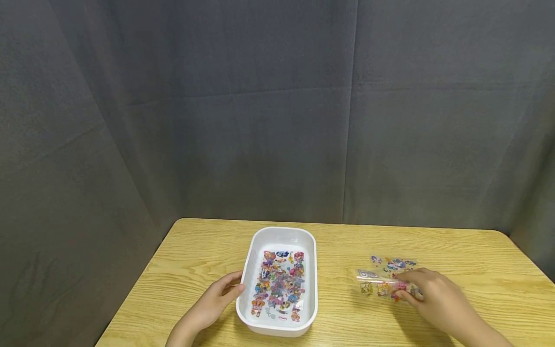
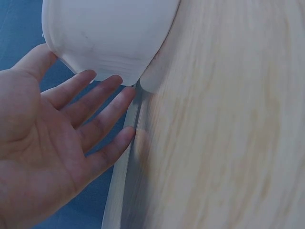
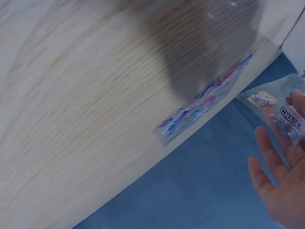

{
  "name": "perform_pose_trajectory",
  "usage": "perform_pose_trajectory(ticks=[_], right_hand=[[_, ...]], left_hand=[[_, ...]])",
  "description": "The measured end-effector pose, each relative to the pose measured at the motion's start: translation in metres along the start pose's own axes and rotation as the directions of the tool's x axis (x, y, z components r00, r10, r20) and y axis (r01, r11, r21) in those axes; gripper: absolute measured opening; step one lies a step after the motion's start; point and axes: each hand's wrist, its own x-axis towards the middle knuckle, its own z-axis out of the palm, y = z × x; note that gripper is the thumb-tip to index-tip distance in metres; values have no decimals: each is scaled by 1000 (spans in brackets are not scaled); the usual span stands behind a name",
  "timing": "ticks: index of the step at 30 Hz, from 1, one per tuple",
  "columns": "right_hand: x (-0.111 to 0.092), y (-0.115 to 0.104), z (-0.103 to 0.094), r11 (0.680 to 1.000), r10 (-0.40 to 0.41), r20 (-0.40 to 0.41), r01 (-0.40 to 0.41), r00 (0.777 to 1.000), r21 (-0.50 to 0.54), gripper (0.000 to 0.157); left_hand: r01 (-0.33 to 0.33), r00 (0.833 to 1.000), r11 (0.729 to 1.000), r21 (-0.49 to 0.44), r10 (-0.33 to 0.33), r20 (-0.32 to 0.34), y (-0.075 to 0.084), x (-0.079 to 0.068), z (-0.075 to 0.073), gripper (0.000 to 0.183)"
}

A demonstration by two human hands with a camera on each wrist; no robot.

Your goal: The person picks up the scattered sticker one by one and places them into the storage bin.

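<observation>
A white rectangular tray stands on the table, with clear sticker sheets printed with colourful figures lying inside. My left hand is at the tray's left side, thumb by the rim. In the left wrist view its fingers are spread and lightly bent, tips right at the white outer wall. Between thumb and fingers my right hand pinches a clear sticker sheet, which bends and reflects light. Lettering shows on this held sheet in the right wrist view. Below it, another sticker sheet lies flat, partly covered.
The light wood-grain table has rounded far corners. Behind it and at the sides hangs a dark grey curtain. In the right wrist view, the lying sheet is close to the table's edge.
</observation>
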Motion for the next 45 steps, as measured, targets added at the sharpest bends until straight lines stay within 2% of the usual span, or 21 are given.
perform_pose_trajectory(ticks=[12,23,29,35,45], right_hand=[[4,-19,2,997,-81,-64,81,995,0,30],[13,-38,2,983,-184,-143,186,972,-5,36],[20,-52,0,984,-165,-151,173,975,44,34],[28,-63,-2,988,-140,-147,148,979,40,32],[37,-70,-1,979,-172,-193,189,966,71,31]], left_hand=[[-3,1000,1000,-2,3,3,-2,-1,0,56],[1,1000,1000,-7,-1,12,0,-1,-1,57],[-1,1000,1000,-1,1,-2,1,-2,-1,55],[-15,1000,1000,-13,15,-6,1,-2,-1,52],[-18,1000,1000,-17,18,-2,1,-2,-1,52]])
